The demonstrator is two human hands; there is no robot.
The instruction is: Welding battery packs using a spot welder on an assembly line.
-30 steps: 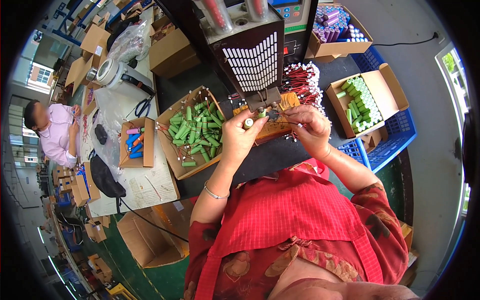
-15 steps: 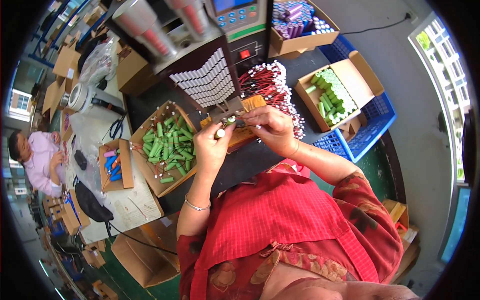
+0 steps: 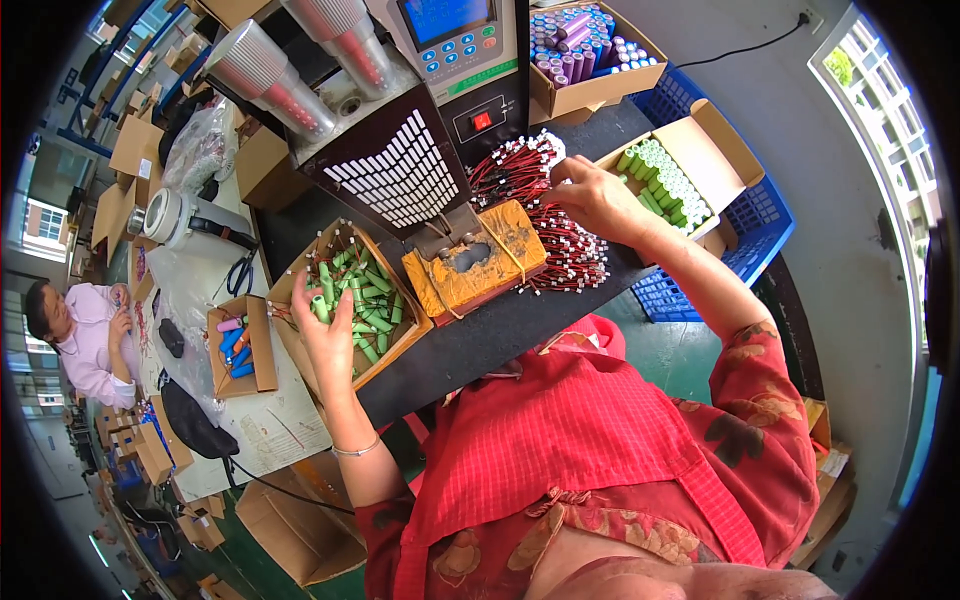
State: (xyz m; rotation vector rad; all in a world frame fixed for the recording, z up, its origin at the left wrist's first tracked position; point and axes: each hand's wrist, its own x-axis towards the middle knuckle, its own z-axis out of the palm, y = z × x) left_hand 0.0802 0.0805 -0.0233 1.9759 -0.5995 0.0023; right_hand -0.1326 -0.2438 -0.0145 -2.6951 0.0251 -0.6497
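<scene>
My left hand (image 3: pixel 328 338) is over the cardboard box of green cylindrical battery cells (image 3: pixel 378 300), thumb and fingers spread. One green cell (image 3: pixel 320 308) shows between them, apparently loose among the others. My right hand (image 3: pixel 605 203) hovers at the pile of red and black wire leads with white connectors (image 3: pixel 585 250), its fingers bent with a gap between thumb and forefinger. Between my hands stands a block wrapped in yellow tape (image 3: pixel 510 235), with a dark worn patch on top. Just behind it is the spot-welding machine (image 3: pixel 400 170), its two thin electrode tips pointing at the block.
At the back right are a box of purple and blue cells (image 3: pixel 600 75) and a box of light green cells (image 3: pixel 665 180) over blue crates (image 3: pixel 740 270). A small box of blue and orange cells (image 3: pixel 262 365) sits left. Further left, a person in pink (image 3: pixel 95 340) sits at the bench.
My hands have parted from in front of the welder. The left moved left to the green cell box and spread its fingers; the right moved up to the wire leads. The yellow block is uncovered.
</scene>
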